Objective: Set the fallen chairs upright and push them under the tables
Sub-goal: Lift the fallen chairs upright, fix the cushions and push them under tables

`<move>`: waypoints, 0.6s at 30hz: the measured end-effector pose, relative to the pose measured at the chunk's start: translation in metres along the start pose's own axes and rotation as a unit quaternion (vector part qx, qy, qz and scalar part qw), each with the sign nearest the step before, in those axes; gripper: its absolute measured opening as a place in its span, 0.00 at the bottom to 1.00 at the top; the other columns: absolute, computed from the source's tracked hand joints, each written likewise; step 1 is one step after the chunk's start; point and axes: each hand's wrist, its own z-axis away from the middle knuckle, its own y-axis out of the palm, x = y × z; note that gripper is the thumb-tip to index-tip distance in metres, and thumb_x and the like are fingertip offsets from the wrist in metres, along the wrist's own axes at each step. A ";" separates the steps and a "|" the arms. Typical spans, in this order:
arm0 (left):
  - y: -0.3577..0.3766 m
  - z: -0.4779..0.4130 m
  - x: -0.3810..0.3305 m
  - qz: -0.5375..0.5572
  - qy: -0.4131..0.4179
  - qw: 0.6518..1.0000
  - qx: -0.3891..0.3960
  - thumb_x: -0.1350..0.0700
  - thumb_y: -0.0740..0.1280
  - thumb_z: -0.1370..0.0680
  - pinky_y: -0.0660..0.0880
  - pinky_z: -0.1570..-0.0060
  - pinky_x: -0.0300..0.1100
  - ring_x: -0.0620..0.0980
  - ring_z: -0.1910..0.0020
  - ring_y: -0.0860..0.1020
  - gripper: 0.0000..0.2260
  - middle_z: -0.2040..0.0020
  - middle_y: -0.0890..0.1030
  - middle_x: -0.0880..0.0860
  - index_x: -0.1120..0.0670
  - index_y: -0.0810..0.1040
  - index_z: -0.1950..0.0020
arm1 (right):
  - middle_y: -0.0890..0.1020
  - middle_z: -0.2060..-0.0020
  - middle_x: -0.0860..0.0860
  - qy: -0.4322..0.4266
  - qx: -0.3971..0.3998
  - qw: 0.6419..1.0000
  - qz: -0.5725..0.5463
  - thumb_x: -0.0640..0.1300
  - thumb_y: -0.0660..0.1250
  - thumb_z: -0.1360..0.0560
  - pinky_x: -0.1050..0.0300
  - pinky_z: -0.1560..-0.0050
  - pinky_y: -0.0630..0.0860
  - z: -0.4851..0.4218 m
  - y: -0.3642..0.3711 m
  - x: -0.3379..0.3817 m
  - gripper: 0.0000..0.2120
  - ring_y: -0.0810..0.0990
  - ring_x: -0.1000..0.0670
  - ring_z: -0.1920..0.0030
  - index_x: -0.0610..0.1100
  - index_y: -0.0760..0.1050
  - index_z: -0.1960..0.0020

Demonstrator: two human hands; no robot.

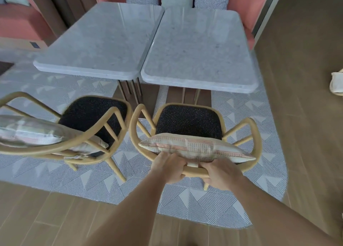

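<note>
Two wooden armchairs with dark speckled seats stand upright on the patterned rug, facing two grey marble tables. The right chair (189, 121) sits just in front of the right table (200, 49), its seat outside the table edge. My left hand (170, 168) and my right hand (221, 171) both grip its curved back rail, on either side of a striped cushion (196, 147) that leans against the backrest. The left chair (89, 116) stands at an angle before the left table (100, 39), with a pale cushion (29, 130) on its backrest.
The patterned rug (204, 203) ends at a wooden floor (306, 116) to the right and near me. Coral benches (246, 6) with checked pillows line the far side of the tables. A pale object (336, 84) lies at the right edge of the floor.
</note>
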 end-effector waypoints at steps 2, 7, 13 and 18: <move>-0.001 0.001 -0.001 0.000 -0.001 1.000 0.012 0.45 0.66 0.19 0.76 0.44 0.51 0.53 0.43 0.81 0.11 0.47 0.85 0.47 0.47 0.83 0.41 | 0.88 0.52 0.49 -0.004 -0.001 1.000 0.002 0.58 0.65 0.20 0.47 0.46 0.82 0.001 0.000 0.001 0.17 0.86 0.44 0.51 0.55 0.76 0.33; -0.001 0.002 -0.004 -0.007 -0.010 1.000 0.023 0.45 0.66 0.19 0.75 0.41 0.54 0.55 0.41 0.80 0.12 0.45 0.85 0.49 0.48 0.84 0.41 | 0.88 0.53 0.50 -0.009 0.001 1.000 0.002 0.58 0.66 0.20 0.47 0.46 0.82 0.000 0.003 -0.002 0.16 0.86 0.44 0.51 0.56 0.76 0.34; 0.003 0.006 0.002 0.013 0.009 1.000 -0.023 0.35 0.63 0.20 0.74 0.48 0.48 0.50 0.45 0.81 0.18 0.48 0.84 0.46 0.46 0.84 0.43 | 0.88 0.54 0.52 -0.032 -0.054 0.998 -0.006 0.64 0.62 0.20 0.49 0.47 0.82 0.001 0.011 -0.007 0.19 0.86 0.47 0.53 0.55 0.78 0.37; -0.044 0.035 0.009 0.340 -0.051 0.923 -0.175 0.27 0.55 0.23 0.82 0.48 0.48 0.43 0.51 0.83 0.28 0.47 0.83 0.40 0.45 0.81 0.39 | 0.86 0.43 0.53 0.013 -0.216 0.884 -0.413 0.67 0.65 0.23 0.57 0.46 0.82 0.020 -0.028 0.011 0.28 0.86 0.54 0.46 0.47 0.82 0.36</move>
